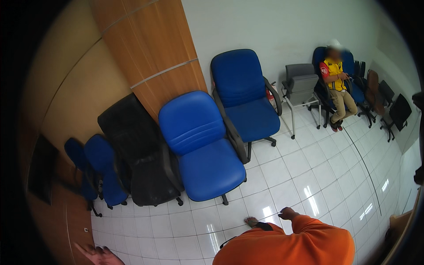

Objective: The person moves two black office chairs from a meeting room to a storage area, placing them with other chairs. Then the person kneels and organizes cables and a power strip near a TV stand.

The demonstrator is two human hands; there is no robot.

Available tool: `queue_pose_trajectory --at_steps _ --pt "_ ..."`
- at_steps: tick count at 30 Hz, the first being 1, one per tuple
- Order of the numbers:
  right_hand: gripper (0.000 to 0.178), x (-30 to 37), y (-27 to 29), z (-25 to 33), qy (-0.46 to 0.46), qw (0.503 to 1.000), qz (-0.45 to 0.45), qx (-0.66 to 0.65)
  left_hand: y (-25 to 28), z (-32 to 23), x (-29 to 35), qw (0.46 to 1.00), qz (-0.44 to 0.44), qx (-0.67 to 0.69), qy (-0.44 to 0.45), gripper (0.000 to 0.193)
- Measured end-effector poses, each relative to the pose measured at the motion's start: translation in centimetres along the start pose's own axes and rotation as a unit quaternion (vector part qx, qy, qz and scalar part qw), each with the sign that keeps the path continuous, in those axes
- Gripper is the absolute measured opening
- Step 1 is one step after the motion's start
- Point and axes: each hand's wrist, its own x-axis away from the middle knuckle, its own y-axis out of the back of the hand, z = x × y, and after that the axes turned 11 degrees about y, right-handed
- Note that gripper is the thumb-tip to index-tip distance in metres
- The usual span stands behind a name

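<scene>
A person in orange [282, 249] extends the left hand [98, 255], fingers spread and free, over the tiled floor [176, 232]; the right hand [289, 213] has fingers curled, their grip, if any, impossible to tell. Beyond, apart from both hands, a bright-blue chair [210, 170] stands between a black chair [141, 154] and a darker blue armchair [247, 97]. Farther off sits a yellow-vested person [338, 92].

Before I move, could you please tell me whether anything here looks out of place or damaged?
Yes: a thin dark line, perhaps a cable, runs over the white floor near the seated person. It looks odd because it is darker than the floor's grid and may lie loose. I see no clear spill or damage.
</scene>
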Motion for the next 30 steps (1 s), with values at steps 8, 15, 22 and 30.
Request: queue_pose_trajectory --at_steps 8,15,22,30 --pt "0.055 2.2 -1.1 0.6 -0.030 0.999 -0.028 -0.033 33.4 -13.2 2.2 0.841 -0.529 0.036 -0.108 0.011" --pt "0.056 -2.1 1.9 3.6 -0.016 0.988 -0.122 -0.093 33.0 -14.8 2.6 0.812 -0.564 -0.006 -0.152 0.015" --pt "0.058 -4.8 2.6 4.1 0.021 0.992 -0.100 -0.080 35.4 -4.5 7.7 0.830 -0.520 -0.199 0.035 0.047" --pt "0.054 -8.3 1.1 4.1 -0.031 0.993 0.103 -0.054 29.5 22.1 34.9 0.427 -0.059 -0.562 0.706 0.059"
